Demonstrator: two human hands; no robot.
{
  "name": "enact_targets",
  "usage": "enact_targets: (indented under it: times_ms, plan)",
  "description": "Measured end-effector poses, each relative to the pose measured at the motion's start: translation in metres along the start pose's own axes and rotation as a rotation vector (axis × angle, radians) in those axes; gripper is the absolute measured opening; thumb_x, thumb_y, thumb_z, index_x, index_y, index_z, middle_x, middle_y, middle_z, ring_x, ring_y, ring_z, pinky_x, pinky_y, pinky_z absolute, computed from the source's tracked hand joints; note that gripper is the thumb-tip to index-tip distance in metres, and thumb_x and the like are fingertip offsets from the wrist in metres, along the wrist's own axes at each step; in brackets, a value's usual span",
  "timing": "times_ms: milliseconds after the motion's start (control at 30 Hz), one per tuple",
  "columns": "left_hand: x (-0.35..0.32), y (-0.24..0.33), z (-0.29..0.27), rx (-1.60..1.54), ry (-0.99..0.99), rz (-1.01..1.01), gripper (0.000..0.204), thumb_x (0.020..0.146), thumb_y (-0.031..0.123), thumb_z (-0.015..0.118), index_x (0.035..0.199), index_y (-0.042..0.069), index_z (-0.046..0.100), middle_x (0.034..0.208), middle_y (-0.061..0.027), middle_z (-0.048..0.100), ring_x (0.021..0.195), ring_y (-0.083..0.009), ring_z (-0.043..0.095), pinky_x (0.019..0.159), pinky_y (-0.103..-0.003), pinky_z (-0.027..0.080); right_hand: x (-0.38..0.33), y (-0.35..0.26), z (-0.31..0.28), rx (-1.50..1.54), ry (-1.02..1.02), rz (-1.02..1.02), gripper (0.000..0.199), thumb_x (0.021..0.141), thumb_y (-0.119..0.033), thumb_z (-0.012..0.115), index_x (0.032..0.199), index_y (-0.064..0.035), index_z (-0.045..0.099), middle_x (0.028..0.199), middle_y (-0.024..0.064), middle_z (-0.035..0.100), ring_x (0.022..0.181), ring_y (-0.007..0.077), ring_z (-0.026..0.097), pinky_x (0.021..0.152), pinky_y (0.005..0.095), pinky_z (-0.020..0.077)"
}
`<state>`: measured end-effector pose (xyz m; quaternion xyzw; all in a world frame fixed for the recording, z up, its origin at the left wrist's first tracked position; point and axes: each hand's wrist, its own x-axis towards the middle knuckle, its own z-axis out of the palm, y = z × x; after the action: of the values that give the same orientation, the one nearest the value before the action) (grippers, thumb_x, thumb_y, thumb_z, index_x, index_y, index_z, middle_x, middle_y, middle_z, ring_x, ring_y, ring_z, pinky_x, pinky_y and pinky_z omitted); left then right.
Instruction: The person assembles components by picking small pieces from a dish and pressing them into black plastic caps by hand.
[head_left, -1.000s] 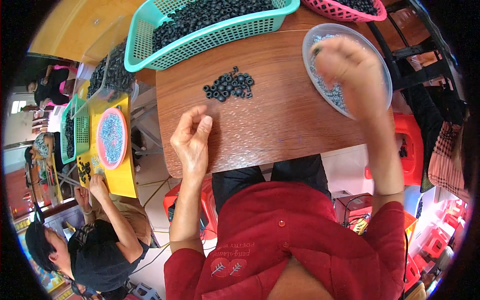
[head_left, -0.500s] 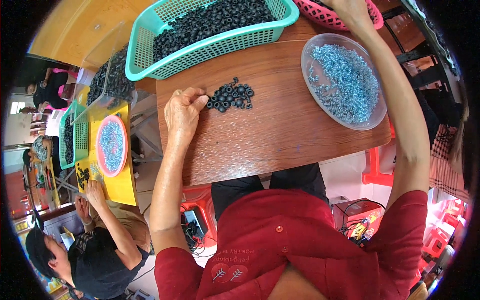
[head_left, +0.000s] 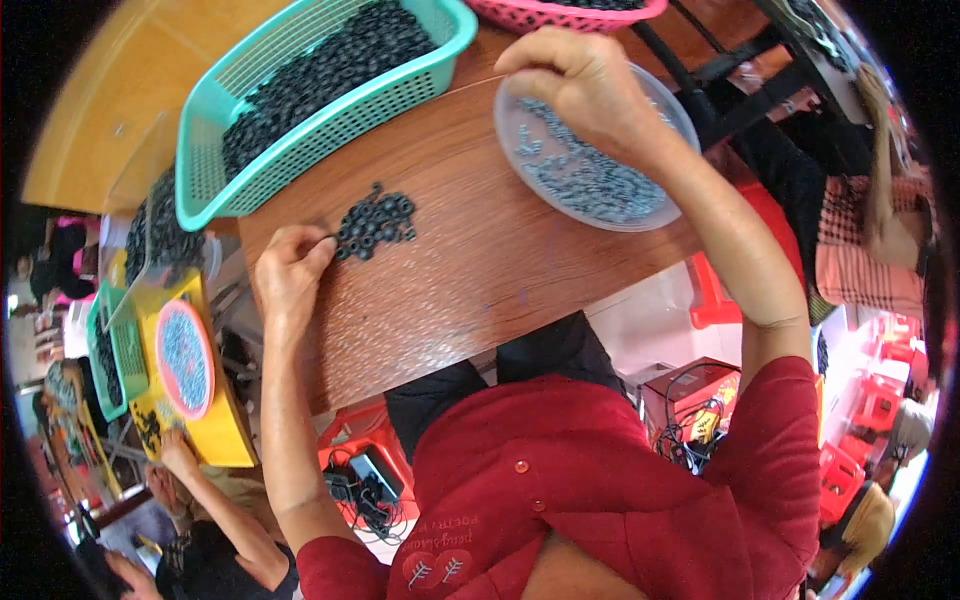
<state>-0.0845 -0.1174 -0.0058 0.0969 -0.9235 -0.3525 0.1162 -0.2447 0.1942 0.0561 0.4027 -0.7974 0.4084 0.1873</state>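
Observation:
My left hand (head_left: 290, 270) rests on the wooden table at its left side. Its thumb and forefinger are pinched together, with a dark bit at the tips that looks like a small black part. Right against these fingertips lies a small pile of round black parts (head_left: 375, 222), some with holes. My right hand (head_left: 580, 85) is in the air over the far edge of a round clear tray (head_left: 545, 185). Its fingers are curled in, and anything inside them is hidden. Many small bluish, shiny pieces (head_left: 600, 190) are spread in that tray.
A turquoise basket (head_left: 345, 130) full of black parts stands at the far left of the wooden table (head_left: 430, 290). Behind it to the right is a pink basket (head_left: 570, 14). Left, a co-worker's hand (head_left: 177, 455) works at a yellow table (head_left: 228, 435) with a pink-rimmed tray (head_left: 208, 375).
My right hand has come back from the pink basket to above the clear tray. The view has shifted, so the table appears further left. My left hand stays by the black pile.

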Motion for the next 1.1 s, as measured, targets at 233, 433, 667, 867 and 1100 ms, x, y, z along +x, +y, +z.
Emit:
enact_targets:
  times_ms: [233, 433, 667, 867, 1100]
  plan:
    - [-0.015, 0.018, -0.01, -0.654, 0.098, -0.247, 0.01, 0.077, 0.004, 0.068, 0.085, 0.001, 0.062, 0.075, -0.0016, 0.059, 0.062, -0.0085, 0.054, 0.055, -0.021, 0.041, -0.045, 0.031, -0.003, -0.222, -0.274, 0.093, 0.014, 0.074, -0.006, 0.066, 0.088, -0.0031, 0.068, 0.082, 0.0134, 0.065, 0.079, 0.0299, 0.062, 0.069, 0.0375, 0.0482]
    - [-0.045, 0.044, 0.003, -0.918, 0.122, -0.285, 0.015, 0.078, 0.0, 0.068, 0.091, 0.001, 0.06, 0.079, -0.0054, 0.062, 0.06, -0.0106, 0.056, 0.054, -0.022, 0.045, -0.036, 0.051, 0.021, -0.431, -0.345, -0.069, 0.016, 0.07, -0.004, 0.062, 0.085, -0.0057, 0.068, 0.077, 0.0151, 0.06, 0.08, 0.0333, 0.059, 0.066, 0.0429, 0.0459]
    - [-0.063, 0.075, 0.024, -1.009, 0.017, -0.308, 0.016, 0.082, 0.0, 0.063, 0.097, -0.005, 0.064, 0.076, -0.0096, 0.064, 0.059, -0.0107, 0.056, 0.055, -0.022, 0.045, -0.035, 0.059, 0.026, -0.465, -0.431, -0.075, 0.006, 0.07, -0.005, 0.062, 0.075, -0.0006, 0.063, 0.077, 0.0171, 0.06, 0.08, 0.0356, 0.058, 0.067, 0.044, 0.046]
    - [-0.072, 0.086, 0.039, -1.234, -0.135, -0.393, 0.014, 0.084, 0.006, 0.062, 0.093, -0.005, 0.062, 0.075, -0.0121, 0.063, 0.055, -0.0126, 0.056, 0.049, -0.022, 0.044, -0.042, 0.045, 0.01, -0.341, -0.294, -0.041, 0.007, 0.071, -0.006, 0.061, 0.072, 0.0011, 0.06, 0.076, 0.0175, 0.06, 0.076, 0.0368, 0.057, 0.067, 0.0446, 0.0456]
    - [-0.07, 0.103, 0.059, -0.954, -0.066, -0.238, 0.018, 0.087, 0.006, 0.059, 0.102, -0.002, 0.061, 0.075, -0.0079, 0.062, 0.054, -0.0084, 0.053, 0.047, -0.019, 0.041, -0.041, -0.014, -0.008, 0.114, -0.368, 0.3, 0.013, 0.076, -0.01, 0.064, 0.077, 0.0026, 0.062, 0.068, 0.0088, 0.061, 0.066, 0.0157, 0.058, 0.062, 0.0289, 0.0459]
